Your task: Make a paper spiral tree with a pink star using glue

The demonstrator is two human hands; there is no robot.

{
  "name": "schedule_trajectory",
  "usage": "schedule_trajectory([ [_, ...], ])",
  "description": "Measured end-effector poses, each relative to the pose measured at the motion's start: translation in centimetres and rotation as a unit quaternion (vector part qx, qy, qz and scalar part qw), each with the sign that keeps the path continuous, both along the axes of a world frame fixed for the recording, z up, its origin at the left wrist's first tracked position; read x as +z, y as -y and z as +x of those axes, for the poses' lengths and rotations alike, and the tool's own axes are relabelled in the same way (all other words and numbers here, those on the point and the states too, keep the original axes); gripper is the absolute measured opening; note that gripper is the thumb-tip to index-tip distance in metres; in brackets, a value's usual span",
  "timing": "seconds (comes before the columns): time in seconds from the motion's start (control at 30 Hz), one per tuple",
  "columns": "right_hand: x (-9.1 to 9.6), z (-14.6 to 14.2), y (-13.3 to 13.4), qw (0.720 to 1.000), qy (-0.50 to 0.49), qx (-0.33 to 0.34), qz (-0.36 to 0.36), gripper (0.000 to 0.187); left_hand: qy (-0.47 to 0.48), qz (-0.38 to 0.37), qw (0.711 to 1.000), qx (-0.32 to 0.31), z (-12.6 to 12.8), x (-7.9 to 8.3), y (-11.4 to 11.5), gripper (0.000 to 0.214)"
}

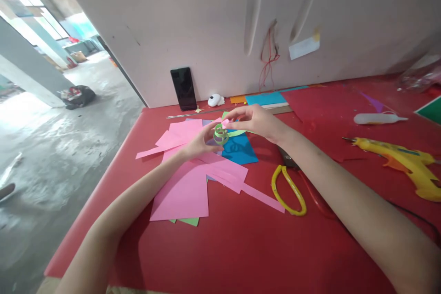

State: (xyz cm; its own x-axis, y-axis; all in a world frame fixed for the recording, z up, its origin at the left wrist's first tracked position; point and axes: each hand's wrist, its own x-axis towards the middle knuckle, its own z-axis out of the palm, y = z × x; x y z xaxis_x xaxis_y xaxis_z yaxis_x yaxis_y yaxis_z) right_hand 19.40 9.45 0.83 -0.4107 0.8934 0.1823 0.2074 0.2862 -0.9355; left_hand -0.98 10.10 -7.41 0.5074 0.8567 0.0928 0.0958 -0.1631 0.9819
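Observation:
Above the sheets of paper, my left hand [201, 144] is closed round a coiled light-green paper strip [221, 136]. My right hand [257, 121] pinches a small pink paper piece [225, 123] at the coil's upper edge. A loose tail of the green strip runs off to the right beneath my right fingers. Under both hands lie pink paper sheets [182, 193] and cut pink strips, with a blue sheet [246, 151] on the right and bits of green and purple showing below.
Yellow-handled scissors [292, 193] lie partly under my right forearm. A yellow glue gun [403, 156] and a white squeeze bottle [377, 119] are at the right. Against the white panel lean a phone [183, 88] and, beside it, a white rounded object [215, 99]. The red table [206, 257] ends at the left.

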Motion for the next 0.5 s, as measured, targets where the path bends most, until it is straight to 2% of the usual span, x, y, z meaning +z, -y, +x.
schedule_trajectory([
  [0.33,-1.2,-0.3,-0.4,0.999,-0.014,-0.018,-0.046,0.025,-0.002,0.006,1.000,0.001,-0.1,-1.0,-0.2,0.061],
  [0.5,-2.1,-0.5,-0.9,0.996,-0.028,-0.025,-0.080,0.031,-0.022,0.021,1.000,0.000,-0.1,-1.5,-0.5,0.061],
])
